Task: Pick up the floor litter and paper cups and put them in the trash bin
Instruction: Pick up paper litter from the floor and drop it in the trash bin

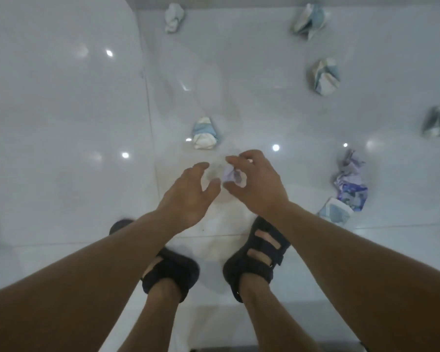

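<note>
Head view, single frame, looking down at a glossy white tile floor [61,110]. All positions are given relative to the right sandal [259,257].

1. Right hand [254,184]: located directly ahead of the right sandal. Its fingers and thumb are curled around a small wad of white and purple paper [233,177], pinching it above the floor.
2. Left hand [188,191]: ahead and to the left of the right sandal, just beside the right hand. Its fingers are spread and relaxed, grasping nothing. A faint translucent patch lies between the two hands; it is too blurred to identify.
3. Left sandal [170,273]: just left of the right sandal, slightly further back.
4. Litter on the floor:
   - A crumpled blue and white cup [205,133], ahead and slightly left, just beyond the hands.
   - A purple paper wad [349,181], ahead and to the right, touching a flattened cup [335,212] nearer the sandal.
   - Four more crumpled cups well ahead: far left [174,17], far ahead right [309,21], mid right [325,76], and at the right edge [437,121].
</note>
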Demonstrator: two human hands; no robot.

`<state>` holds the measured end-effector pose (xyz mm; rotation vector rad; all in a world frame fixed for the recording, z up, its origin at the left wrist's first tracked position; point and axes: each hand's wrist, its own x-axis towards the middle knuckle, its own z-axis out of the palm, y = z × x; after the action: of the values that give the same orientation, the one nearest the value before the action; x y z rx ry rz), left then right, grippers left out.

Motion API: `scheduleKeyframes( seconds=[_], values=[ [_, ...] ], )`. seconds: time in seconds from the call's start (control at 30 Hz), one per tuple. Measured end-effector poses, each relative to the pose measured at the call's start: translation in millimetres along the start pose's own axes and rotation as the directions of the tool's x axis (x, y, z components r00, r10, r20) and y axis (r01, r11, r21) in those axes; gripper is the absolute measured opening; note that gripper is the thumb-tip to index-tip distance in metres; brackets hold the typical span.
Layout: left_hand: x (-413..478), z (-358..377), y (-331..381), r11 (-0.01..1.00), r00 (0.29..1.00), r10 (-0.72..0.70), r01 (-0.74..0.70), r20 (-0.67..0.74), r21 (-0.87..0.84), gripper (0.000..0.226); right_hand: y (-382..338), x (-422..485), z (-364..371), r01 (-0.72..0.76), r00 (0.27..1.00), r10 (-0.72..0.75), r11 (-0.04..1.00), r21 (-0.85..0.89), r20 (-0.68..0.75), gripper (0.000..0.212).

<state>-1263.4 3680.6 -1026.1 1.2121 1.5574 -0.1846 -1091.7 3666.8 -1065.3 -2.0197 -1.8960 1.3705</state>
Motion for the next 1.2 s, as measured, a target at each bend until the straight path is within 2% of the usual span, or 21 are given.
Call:
scheduleKeyframes(
  seconds=[0.07, 0.1, 0.27, 0.33, 0.43, 0.5, 0.53, 0.6, 0.7, 0.8, 0.93, 1.07, 1.2],
  values=[
    [-6.7, -11.9, 14.0, 0.973, 0.999, -0.038, 0.046, 0.036, -0.227, 0.057, -27.5, -12.9, -0.8, 0.063, 0.998, -0.062, 0.994, 0.093, -0.017, 0.050],
    [-9.8, -18.2, 19.0, 0.957, 0.998, -0.037, 0.053, 0.059, -0.285, 0.055, -39.8, -17.4, -0.7, 0.076, 0.997, -0.074, 0.988, 0.136, -0.025, 0.048],
    [-24.8, -44.0, 15.3, 0.938, 0.997, -0.008, 0.033, 0.074, -0.344, 0.042, -76.2, -23.5, 3.4, -0.046, 0.996, 0.071, 0.913, 0.405, -0.046, 0.058],
    [-28.1, -47.1, 6.8, 0.933, 0.998, -0.014, 0.033, 0.056, -0.357, 0.040, -81.5, -20.7, 7.4, -0.061, 0.998, 0.066, 0.903, 0.426, 0.003, 0.066],
    [-26.3, -52.9, -19.2, 0.933, 0.997, -0.081, 0.078, 0.005, -0.351, 0.035, -84.7, -11.8, 15.9, 0.071, 0.987, -0.108, 0.956, 0.285, 0.116, 0.073],
    [-22.6, -55.4, -43.7, 0.913, 0.990, -0.142, 0.130, -0.003, -0.388, 0.033, -73.8, 6.2, 15.9, 0.145, 0.969, -0.155, 0.987, 0.068, 0.195, 0.080],
    [-20.2, -55.6, -57.3, 0.926, 0.989, -0.147, 0.133, -0.014, -0.352, 0.033, -66.3, 19.9, 14.7, 0.157, 0.967, -0.138, 0.985, -0.074, 0.212, 0.082],
    [-15.6, -53.9, -86.3, 0.972, 0.988, -0.151, 0.143, -0.032, -0.187, 0.032, -54.9, 52.0, 11.7, 0.138, 0.980, -0.076, 0.923, -0.358, 0.183, 0.083],
    [-12.1, -48.1, -123.1, 0.981, 0.982, -0.188, 0.186, -0.033, -0.054, 0.031, -51.9, 95.9, 17.4, 0.135, 0.988, -0.070, 0.821, -0.555, 0.136, 0.084],
    [-12.0, -41.2, -146.2, 0.979, 0.977, -0.205, 0.204, -0.058, -0.024, 0.023, -51.1, 115.6, 34.3, 0.135, 0.986, -0.051, 0.791, -0.597, 0.157, 0.075],
    [-14.5, -43.5, -154.6, 0.987, 0.975, -0.157, 0.159, -0.160, 0.000, 0.021, -54.4, 106.6, 52.4, 0.078, 0.994, -0.026, 0.856, -0.512, 0.107, 0.056],
    [-28.5, -66.6, -143.2, 0.991, 0.970, -0.112, 0.124, -0.215, 0.042, 0.023, -85.9, 76.4, 48.4, 0.075, 0.989, -0.010, 0.895, -0.440, 0.148, 0.058],
    [-66.5, -111.3, -122.4, 0.991, 0.959, -0.136, 0.131, -0.248, -0.035, 0.013, -152.3, 44.5, 22.0, 0.125, 0.980, -0.045, 0.899, -0.419, 0.196, 0.061]
  ],
)
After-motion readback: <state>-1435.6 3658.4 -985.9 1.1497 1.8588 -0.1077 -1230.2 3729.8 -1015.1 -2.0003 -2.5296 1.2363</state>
